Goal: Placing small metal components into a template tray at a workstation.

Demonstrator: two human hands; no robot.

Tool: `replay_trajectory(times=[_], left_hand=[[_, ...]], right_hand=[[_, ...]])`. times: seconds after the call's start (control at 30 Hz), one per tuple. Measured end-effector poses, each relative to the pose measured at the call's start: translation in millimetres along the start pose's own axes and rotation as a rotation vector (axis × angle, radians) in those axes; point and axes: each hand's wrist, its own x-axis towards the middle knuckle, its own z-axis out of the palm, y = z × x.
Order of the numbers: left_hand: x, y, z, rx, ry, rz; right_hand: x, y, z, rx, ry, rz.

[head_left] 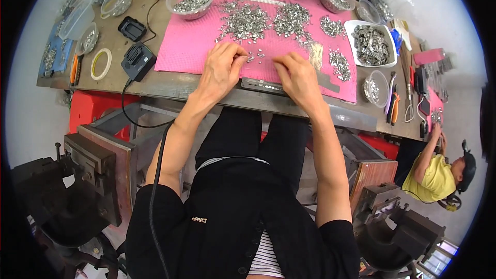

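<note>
My left hand [222,66] is over the pink mat [175,46] near the table's front edge, thumb and fingertips pinched together. Beside its fingertips lie a few small silver metal pieces [260,55]. To the right, my right hand [299,78] also has its fingertips drawn together; whatever either hand pinches is too small or hidden to make out. A dark narrow metal bar fixture [263,86] lies along the table edge between the hands, its right end partly behind my right hand. Beyond the hands spread loose heaps of small metal pieces [245,22].
Clear plastic bowls [192,15] of metal parts line the back; a white tray [376,27] of parts stands at right. Pliers [395,108] lie beyond it. Left are a tape roll [101,64] and a black charger [138,61] with a cable. A co-worker [431,175] sits far right.
</note>
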Motion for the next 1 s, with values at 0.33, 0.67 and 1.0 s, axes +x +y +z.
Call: replay_trajectory(times=[0.33, 0.67, 1.0], left_hand=[[-21, 46, 12, -0.350, -0.063, -0.113], [-21, 53, 27, -0.221, -0.074, 0.079], [-25, 59, 31, -0.076, -0.019, 0.187]], right_hand=[[25, 16, 21, -0.166, 0.014, -0.042], [-4, 26, -11, -0.216, -0.060, 0.008], [-6, 31, -8, -0.067, -0.020, 0.031]])
